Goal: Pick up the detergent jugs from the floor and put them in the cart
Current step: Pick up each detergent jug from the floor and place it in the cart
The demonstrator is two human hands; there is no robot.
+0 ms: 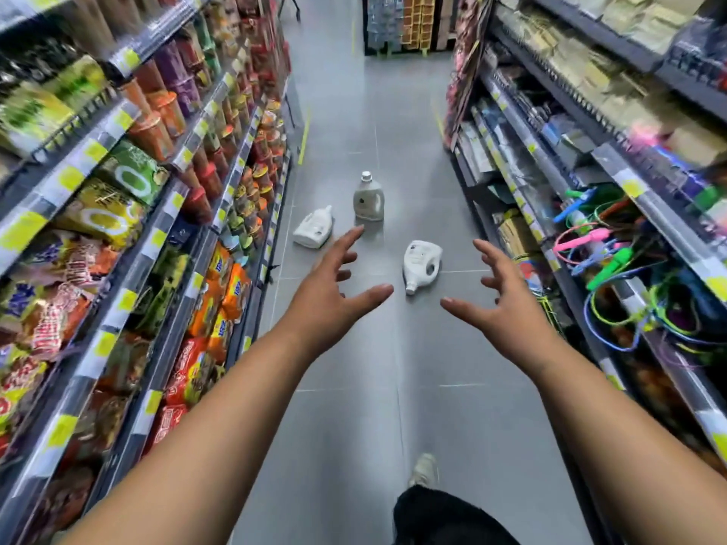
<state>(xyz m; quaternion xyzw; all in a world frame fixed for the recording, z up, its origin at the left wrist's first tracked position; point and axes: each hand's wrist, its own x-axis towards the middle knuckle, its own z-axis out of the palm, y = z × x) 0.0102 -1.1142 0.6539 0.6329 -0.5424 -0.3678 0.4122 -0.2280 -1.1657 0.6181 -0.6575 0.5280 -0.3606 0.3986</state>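
- Shoe (423,470) and dark trouser leg (444,517) at bottom edge, on grey tiled floor (373,387), mid-aisle.
- Bare forearms stretched forward over open floor, well apart from each other.
- Released left hand (334,289), fingers spread and straight, holding nothing; released right hand (507,304) too, fingers spread and slightly bent, holding nothing.
- Shelf edges close on both sides: left shelving (165,214) with snack packs (98,214), right shelving (637,198) with coloured cords (613,245) hanging past the shelf edge.
- On its side on the floor, nearest white jug (421,265), cap toward camera, seen between the two hands, open floor around it.
- Further on, second white jug (314,228), also on its side, near base of left shelving.
- Just beyond, grey jug (368,198) upright with white cap on, near aisle centre, apart from second white jug.
- Past the jugs, open floor strip up to far display (409,21) at aisle end.
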